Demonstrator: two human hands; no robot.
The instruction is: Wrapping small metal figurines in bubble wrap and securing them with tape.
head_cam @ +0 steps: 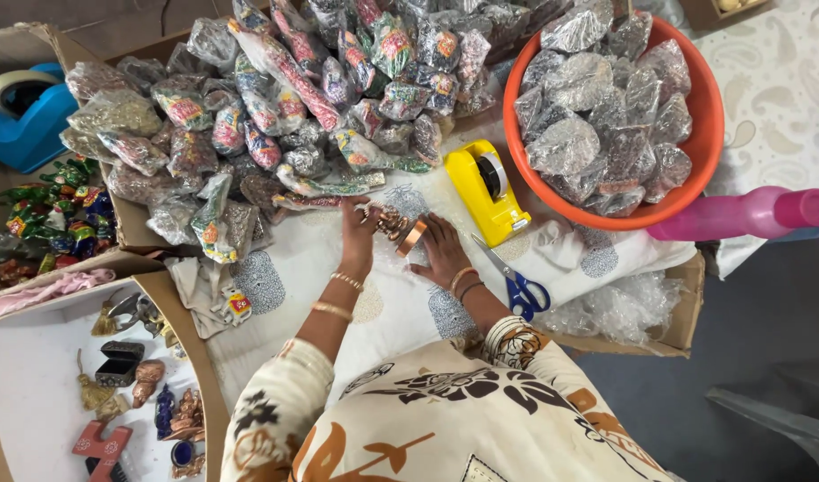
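My left hand (357, 234) and my right hand (439, 253) rest on a white patterned cloth (401, 303). Between them lies a small copper-coloured metal figurine (401, 228), partly inside clear bubble wrap. Both hands have fingers on it; the left holds its far end, the right its round base. A yellow tape dispenser (484, 189) stands just right of the hands. Blue-handled scissors (517, 284) lie beside my right wrist.
An orange tub (706, 116) of bubble-wrapped bundles sits at back right, a pink bottle (748, 212) beside it. A heap of wrapped colourful items (285, 98) fills the back. A blue tape dispenser (30, 112) and a box of small trinkets (124, 384) are on the left.
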